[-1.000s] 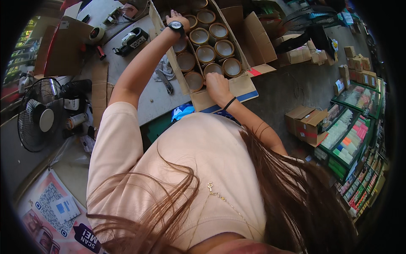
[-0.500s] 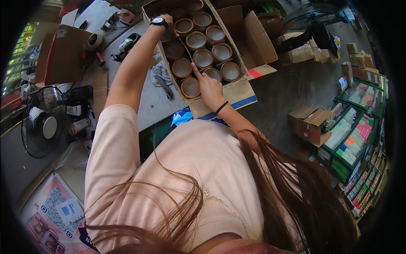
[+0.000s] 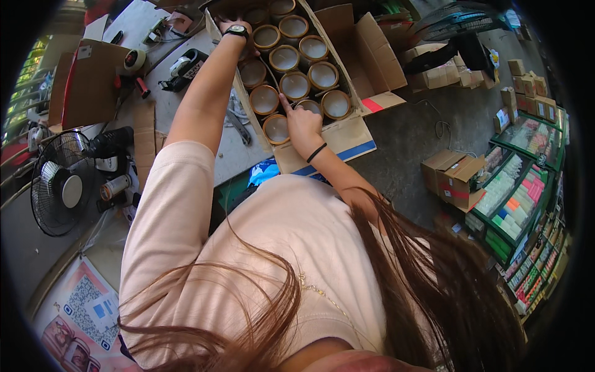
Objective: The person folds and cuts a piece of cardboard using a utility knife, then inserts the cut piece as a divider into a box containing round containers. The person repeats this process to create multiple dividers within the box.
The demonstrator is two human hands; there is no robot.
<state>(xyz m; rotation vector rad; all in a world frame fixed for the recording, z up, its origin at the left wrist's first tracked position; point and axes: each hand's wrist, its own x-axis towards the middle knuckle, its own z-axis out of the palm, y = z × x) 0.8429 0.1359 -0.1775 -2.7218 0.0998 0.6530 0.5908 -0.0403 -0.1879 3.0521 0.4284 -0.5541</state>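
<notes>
Jar candles [image 3: 294, 85] with gold-coloured rims and pale wax stand upright in rows in an open cardboard box [image 3: 341, 65]. Cardboard strips separate some of them. At the box's far left side, my left hand [image 3: 238, 31], wearing a watch, reaches down with its fingers around a candle that it largely hides. My right hand [image 3: 302, 127], a black band at the wrist, lies over the near end of the box. Its index finger stretches forward between two candles, while the other fingers dip beside a candle [image 3: 308, 106] partly covered by the hand.
The box rests by a grey table [image 3: 217, 149] holding a folding knife-like tool [image 3: 238, 127], a tape dispenser [image 3: 186, 67] and a carton [image 3: 93, 80]. A desk fan [image 3: 63, 186] stands left. An open carton [image 3: 378, 53] adjoins right; glass display cases [image 3: 511, 186] stand farther right.
The view has shifted slightly, and the box appears a little further left. Both hands stay at nearly the same places on the candles.
</notes>
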